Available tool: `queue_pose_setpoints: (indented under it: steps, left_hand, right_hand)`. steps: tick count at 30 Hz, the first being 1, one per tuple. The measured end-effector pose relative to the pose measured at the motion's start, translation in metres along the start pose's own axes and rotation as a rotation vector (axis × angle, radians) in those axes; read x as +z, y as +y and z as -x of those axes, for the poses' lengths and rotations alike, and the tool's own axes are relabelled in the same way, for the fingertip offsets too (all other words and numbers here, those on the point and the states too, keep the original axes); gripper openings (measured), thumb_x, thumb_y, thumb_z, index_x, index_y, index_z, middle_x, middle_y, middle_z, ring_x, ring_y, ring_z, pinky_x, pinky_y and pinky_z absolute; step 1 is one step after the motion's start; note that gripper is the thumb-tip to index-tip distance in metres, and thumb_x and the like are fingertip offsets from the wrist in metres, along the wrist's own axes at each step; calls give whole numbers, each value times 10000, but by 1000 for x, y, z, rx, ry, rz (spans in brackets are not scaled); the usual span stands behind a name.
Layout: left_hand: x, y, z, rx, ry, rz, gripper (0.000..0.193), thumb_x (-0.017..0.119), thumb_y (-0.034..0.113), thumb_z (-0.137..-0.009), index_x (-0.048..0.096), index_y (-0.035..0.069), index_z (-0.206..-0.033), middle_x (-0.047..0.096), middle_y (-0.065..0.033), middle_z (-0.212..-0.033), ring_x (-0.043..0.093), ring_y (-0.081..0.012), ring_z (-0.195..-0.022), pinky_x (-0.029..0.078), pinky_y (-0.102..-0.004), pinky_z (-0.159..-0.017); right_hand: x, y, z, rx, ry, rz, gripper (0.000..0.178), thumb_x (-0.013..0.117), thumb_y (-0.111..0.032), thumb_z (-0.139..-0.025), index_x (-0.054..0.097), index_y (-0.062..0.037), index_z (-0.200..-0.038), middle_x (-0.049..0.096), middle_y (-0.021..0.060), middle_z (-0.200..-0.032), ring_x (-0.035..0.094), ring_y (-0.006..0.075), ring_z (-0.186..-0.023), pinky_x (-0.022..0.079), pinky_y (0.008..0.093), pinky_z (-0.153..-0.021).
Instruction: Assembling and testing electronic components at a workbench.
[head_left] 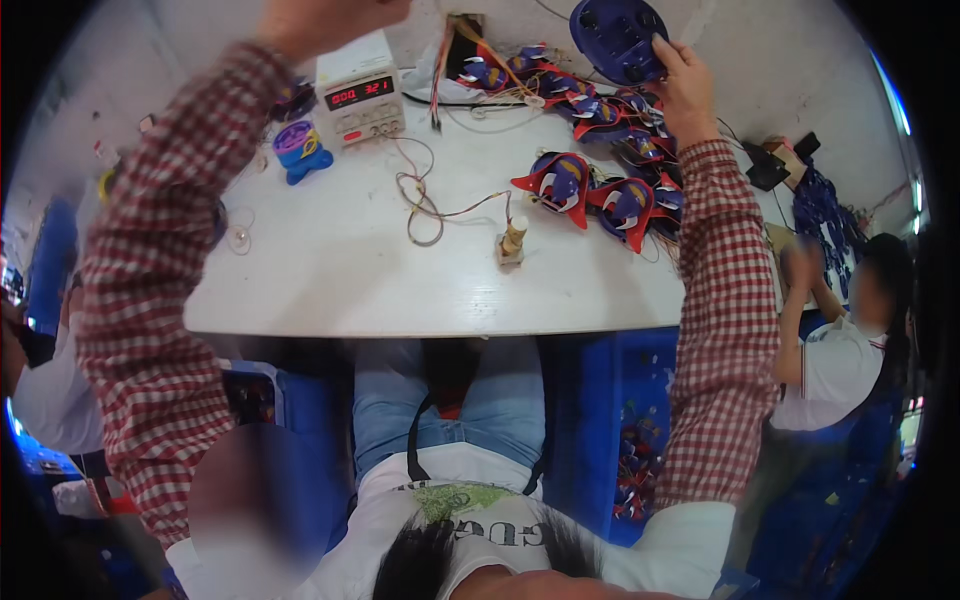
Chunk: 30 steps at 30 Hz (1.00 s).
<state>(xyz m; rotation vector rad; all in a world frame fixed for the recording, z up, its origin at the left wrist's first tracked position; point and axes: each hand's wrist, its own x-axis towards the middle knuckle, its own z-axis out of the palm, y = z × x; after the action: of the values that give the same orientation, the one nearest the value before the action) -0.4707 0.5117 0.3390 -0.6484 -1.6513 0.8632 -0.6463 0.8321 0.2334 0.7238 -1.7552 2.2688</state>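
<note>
The right hand (686, 92), fingers curled, grips one dark-blue shell (612, 40), upper right; the left hand (332, 22), top left, is cut off, grasp unclear. One power supply (360, 95) stands on the white table (330, 280).

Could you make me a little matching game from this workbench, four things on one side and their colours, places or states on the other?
Things:
1. Right hand
2. Boxy electrical unit
3. Small cup-shaped holder
4. Short post

Descriptions:
A. Purple above, blue below
B. Tan, standing toward the near edge of the white table
C. Gripping a dark blue shell
D. White, with a lit red display

Pairs: 1-C, 2-D, 3-A, 4-B
</note>
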Motion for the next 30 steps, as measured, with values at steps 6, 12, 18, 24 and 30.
queue_pose_setpoints:
  steps: [6,12,18,24,30]
  left_hand:
    - [-91,-30,64,444,-83,-269,790,720,271,-632,419,40,-1325,503,-103,-1036,453,-249,-930,283,-420,-966]
    - [-149,43,120,-345,-607,430,658,751,106,-508,515,148,-1121,569,-32,-1043,505,-218,-998,269,-443,-1003]
    - [-132,112,177,-195,-926,439,518,712,78,-565,514,142,-1040,540,-37,-1023,492,-230,-1042,170,-491,-1107]
    - [-69,143,252,-199,-922,523,379,667,114,-681,510,102,-1026,524,-76,-991,475,-254,-1038,117,-560,-1127]
    - [-26,149,269,-170,-822,440,403,642,150,-726,521,91,-1106,510,-105,-1091,445,-256,-1095,130,-544,-1124]
  right_hand:
    - [39,-36,34,24,-324,-6,273,625,-152,-893,590,-6,-1120,654,70,-949,613,89,-716,505,191,-591]
    - [94,22,116,287,-734,101,221,626,-130,-882,631,-24,-1076,662,34,-888,599,53,-708,483,152,-594]
    - [128,77,184,432,-801,286,237,583,-170,-882,633,19,-1015,593,29,-711,502,71,-530,402,194,-428]
    - [132,129,202,601,-723,436,261,568,-190,-892,625,33,-1015,596,66,-768,523,100,-571,418,209,-468]
    - [123,126,216,-17,-606,808,294,610,-169,-871,596,24,-1092,577,120,-967,537,120,-673,437,220,-558]
